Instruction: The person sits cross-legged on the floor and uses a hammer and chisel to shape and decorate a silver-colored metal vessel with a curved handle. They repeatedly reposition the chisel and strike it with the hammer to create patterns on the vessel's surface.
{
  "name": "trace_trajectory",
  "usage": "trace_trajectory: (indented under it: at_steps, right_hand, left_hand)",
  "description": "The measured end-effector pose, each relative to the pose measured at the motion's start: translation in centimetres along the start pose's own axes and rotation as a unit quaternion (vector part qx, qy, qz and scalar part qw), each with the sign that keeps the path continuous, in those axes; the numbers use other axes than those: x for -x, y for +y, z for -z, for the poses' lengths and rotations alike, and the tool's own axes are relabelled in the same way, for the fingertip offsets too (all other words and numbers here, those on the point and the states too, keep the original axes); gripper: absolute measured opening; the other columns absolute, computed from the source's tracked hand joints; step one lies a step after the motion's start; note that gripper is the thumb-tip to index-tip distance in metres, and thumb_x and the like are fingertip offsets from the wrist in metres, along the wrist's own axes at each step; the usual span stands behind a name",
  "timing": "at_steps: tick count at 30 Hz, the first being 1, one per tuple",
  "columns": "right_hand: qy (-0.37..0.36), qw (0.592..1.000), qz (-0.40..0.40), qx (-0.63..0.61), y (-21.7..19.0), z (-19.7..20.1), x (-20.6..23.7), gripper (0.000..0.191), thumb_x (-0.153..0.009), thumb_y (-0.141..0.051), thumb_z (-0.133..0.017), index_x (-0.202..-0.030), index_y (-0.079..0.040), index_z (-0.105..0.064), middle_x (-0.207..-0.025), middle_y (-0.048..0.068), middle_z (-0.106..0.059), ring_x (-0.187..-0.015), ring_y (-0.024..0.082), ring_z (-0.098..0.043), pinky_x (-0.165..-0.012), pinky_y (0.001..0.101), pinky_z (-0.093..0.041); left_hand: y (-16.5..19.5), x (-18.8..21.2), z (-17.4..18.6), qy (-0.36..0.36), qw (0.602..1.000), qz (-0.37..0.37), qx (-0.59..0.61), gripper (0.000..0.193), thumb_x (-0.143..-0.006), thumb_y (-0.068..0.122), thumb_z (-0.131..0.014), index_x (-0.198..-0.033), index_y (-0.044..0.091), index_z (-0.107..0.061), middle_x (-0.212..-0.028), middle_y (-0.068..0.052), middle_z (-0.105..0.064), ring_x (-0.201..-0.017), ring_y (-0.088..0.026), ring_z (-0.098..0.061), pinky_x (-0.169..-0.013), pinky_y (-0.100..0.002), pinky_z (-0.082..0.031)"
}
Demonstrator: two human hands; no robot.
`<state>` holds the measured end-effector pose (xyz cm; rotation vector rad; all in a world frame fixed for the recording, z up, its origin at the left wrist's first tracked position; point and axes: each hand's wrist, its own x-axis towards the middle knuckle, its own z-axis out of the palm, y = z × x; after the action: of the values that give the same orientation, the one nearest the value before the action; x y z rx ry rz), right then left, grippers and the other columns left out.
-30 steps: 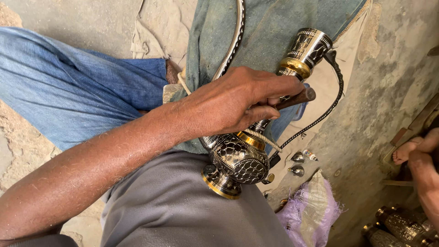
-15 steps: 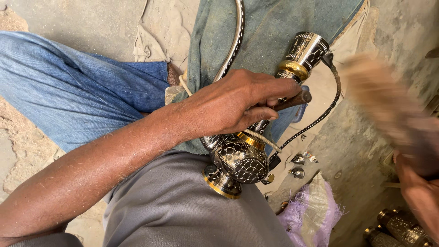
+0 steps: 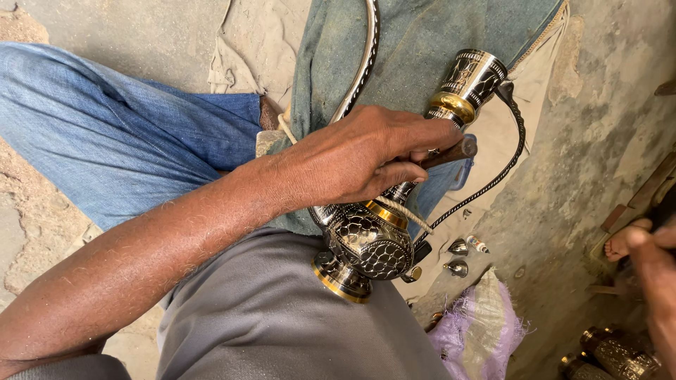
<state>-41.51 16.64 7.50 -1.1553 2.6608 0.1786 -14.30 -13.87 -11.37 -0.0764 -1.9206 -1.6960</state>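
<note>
Head view looks down on the left hand (image 3: 366, 158), which lies curled over the neck of an engraved metal jug (image 3: 380, 232), fingers closed around the narrow part and around a dark wooden-handled tool (image 3: 451, 151) that pokes out past the fingertips. The jug rests on the person's lap, its round patterned belly and gold-ringed foot just below the hand, its flared mouth (image 3: 472, 77) with a gold band beyond the fingertips, away from the body. A thin twisted handle (image 3: 510, 155) arcs along the far side of the hand from mouth to belly, and a pale cord (image 3: 405, 214) crosses the neck under the palm.

To do this holding well, I judge the grip should stay firm on the neck with the belly braced against the thigh, so the piece cannot roll (its polished surface looks slippery), and the tool kept clear of the thin handle.

At the frame's right edge the right hand (image 3: 655, 281) shows only as a blurred sliver, well apart from the jug; how open it is or what it holds I cannot tell. Small metal caps (image 3: 458, 257) lie on the ground below the left hand, near a purple woven sack (image 3: 479, 331).
</note>
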Motion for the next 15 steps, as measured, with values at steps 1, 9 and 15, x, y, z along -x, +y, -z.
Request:
trace_trajectory:
  at_steps: [1,9,15]
  right_hand:
    - [0.007,0.995,0.023,-0.092,-0.6,0.1,-0.2,0.012,-0.117,-0.004,-0.057,-0.109,0.001,-0.051,-0.091,0.009,-0.061,-0.090,0.016,-0.068,-0.088,0.0310,-0.057]
    - [0.009,0.991,0.039,-0.127,-7.3,0.9,1.4,0.042,-0.091,0.008,-0.071,-0.130,0.006,-0.054,-0.097,0.014,-0.065,-0.083,0.021,-0.066,-0.076,0.0344,-0.054]
    - [-0.007,0.888,-0.065,-0.456,-4.4,-6.8,1.9,0.040,-0.085,0.015,-0.076,-0.119,0.006,-0.057,-0.099,0.010,-0.067,-0.092,0.018,-0.067,-0.082,0.0324,-0.059]
  left_hand:
    - [0.0,0.0,0.0,-0.002,1.000,0.002,-0.003,0.043,-0.099,0.019,-0.072,-0.134,0.003,-0.054,-0.113,-0.015,-0.069,-0.103,-0.034,-0.073,-0.084,-0.048,-0.055]
    - [2.8,-0.3,-0.9,0.056,0.998,0.006,-0.020,0.034,-0.103,0.013,-0.072,-0.134,0.006,-0.059,-0.115,-0.010,-0.070,-0.102,-0.023,-0.076,-0.087,-0.037,-0.064]
    - [6.7,-1.6,-3.3,0.056,0.994,0.079,-0.052,0.033,-0.101,0.007,-0.073,-0.132,0.007,-0.061,-0.115,-0.010,-0.071,-0.100,-0.021,-0.077,-0.085,-0.034,-0.064]
